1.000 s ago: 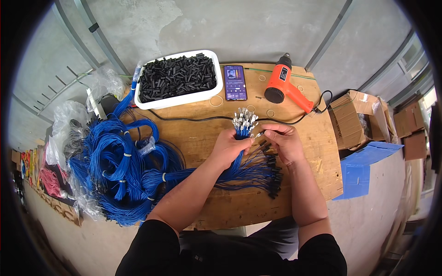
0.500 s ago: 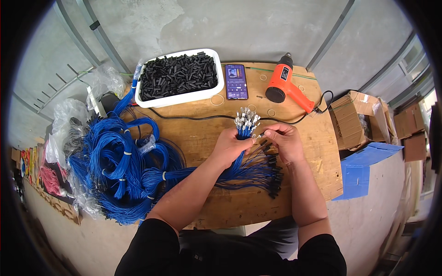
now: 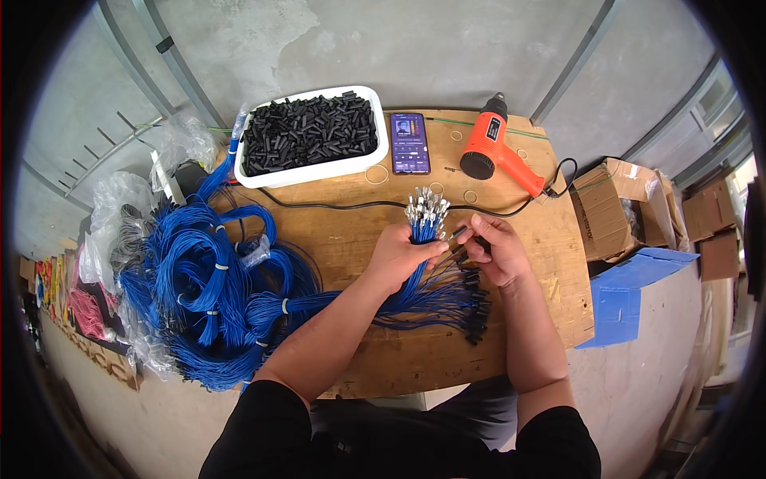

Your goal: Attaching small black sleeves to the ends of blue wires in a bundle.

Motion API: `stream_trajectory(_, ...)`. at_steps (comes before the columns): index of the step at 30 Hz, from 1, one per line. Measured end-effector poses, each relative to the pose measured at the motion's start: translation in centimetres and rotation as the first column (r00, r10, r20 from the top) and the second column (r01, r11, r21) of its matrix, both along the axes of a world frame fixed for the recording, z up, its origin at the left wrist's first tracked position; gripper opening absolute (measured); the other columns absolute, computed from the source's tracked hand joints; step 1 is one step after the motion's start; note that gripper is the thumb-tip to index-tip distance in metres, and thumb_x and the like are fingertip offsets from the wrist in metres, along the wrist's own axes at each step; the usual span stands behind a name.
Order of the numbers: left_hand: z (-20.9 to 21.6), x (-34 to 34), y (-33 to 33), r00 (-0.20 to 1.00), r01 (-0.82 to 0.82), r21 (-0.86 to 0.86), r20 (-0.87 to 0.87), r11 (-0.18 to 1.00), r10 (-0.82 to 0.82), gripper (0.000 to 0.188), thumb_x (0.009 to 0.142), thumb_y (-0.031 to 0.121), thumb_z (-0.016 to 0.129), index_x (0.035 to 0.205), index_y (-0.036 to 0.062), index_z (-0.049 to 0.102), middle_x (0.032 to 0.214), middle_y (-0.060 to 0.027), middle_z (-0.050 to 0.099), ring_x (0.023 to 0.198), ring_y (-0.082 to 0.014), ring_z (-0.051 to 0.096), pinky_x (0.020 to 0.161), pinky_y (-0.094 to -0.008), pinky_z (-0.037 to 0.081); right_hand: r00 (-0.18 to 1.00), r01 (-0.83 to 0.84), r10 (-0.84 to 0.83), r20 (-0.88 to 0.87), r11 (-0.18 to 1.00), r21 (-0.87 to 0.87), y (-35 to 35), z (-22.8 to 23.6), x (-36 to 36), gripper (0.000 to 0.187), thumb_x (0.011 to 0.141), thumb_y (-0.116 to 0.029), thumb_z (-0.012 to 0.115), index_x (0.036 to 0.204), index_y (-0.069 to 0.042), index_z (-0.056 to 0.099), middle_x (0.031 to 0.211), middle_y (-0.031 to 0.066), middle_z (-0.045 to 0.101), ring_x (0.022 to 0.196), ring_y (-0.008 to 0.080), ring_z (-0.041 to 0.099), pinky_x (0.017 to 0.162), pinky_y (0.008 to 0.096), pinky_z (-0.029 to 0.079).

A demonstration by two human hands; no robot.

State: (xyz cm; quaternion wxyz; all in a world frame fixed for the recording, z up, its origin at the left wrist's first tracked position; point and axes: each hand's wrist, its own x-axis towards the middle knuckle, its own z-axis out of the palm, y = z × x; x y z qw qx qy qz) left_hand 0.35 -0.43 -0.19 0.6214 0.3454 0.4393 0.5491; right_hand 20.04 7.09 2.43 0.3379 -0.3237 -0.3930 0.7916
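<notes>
A bundle of blue wires (image 3: 423, 233) stands upright in my left hand (image 3: 401, 259), whose fingers are wrapped round it. Bare silvery metal terminals (image 3: 427, 206) crowd its top. Close to the right side of the bundle, my right hand (image 3: 501, 249) is closed in a pinch on a small black sleeve (image 3: 460, 231). The sleeve lies by a wire end near my left thumb; whether it is over the terminal I cannot make out. Below both hands, wires with black sleeved ends (image 3: 477, 307) fan out to the right across the wooden table (image 3: 550, 287).
Coiled blue wire bundles (image 3: 215, 279) cover the table's left side. Behind stand a white tub (image 3: 313, 172) of black sleeves, a phone (image 3: 410, 144) and an orange heat gun (image 3: 495, 144). A black cord (image 3: 343, 205) crosses the table. Cardboard boxes (image 3: 610, 203) sit to the right.
My right hand has shifted slightly right and its fingers have curled in; a black sleeve now shows between it and the bundle. My left hand stays in place round the wires.
</notes>
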Motion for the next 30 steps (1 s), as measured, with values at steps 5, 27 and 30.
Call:
stream_trajectory(5, -0.02, 0.05, 0.04, 1.000, 0.010, 0.009, -0.009, 1.000, -0.010, 0.018, 0.084, 0.008, 0.078, 0.089, -0.0005, 0.063, 0.069, -0.0034, 0.062, 0.060, -0.0094, 0.056, 0.054, -0.0254, 0.045, 0.997, -0.078, 0.077, -0.031, 0.995, -0.057, 0.44, -0.79, 0.52, 0.021, 0.097, -0.019, 0.065, 0.101, 0.001, 0.065, 0.082, 0.0073, 0.069, 0.054, 0.0047, 0.042, 0.045, 0.0186, 0.030)
stream_trajectory(27, -0.37, 0.18, 0.03, 0.997, 0.016, 0.053, -0.078, 0.998, -0.011, 0.018, 0.084, 0.008, 0.079, 0.091, 0.0004, 0.064, 0.071, -0.0022, 0.062, 0.062, -0.0085, 0.056, 0.055, -0.0245, 0.044, 0.998, 0.023, -0.024, 0.061, 0.999, 0.022, 0.28, -0.77, -0.03, 0.010, 0.092, -0.012, 0.071, 0.096, -0.005, 0.066, 0.078, 0.0046, 0.068, 0.052, 0.0033, 0.040, 0.046, 0.0188, 0.027)
stream_trajectory(30, -0.31, 0.32, 0.03, 0.997, 0.004, 0.057, -0.080, 0.998, 0.000, 0.018, 0.084, 0.009, 0.079, 0.090, 0.0002, 0.065, 0.070, -0.0015, 0.062, 0.061, -0.0079, 0.056, 0.055, -0.0240, 0.044, 0.990, 0.088, -0.097, 0.106, 0.992, 0.091, 0.17, -0.65, -0.02, 0.009, 0.091, -0.011, 0.071, 0.095, -0.004, 0.066, 0.075, 0.0027, 0.066, 0.050, 0.0028, 0.038, 0.045, 0.0191, 0.025)
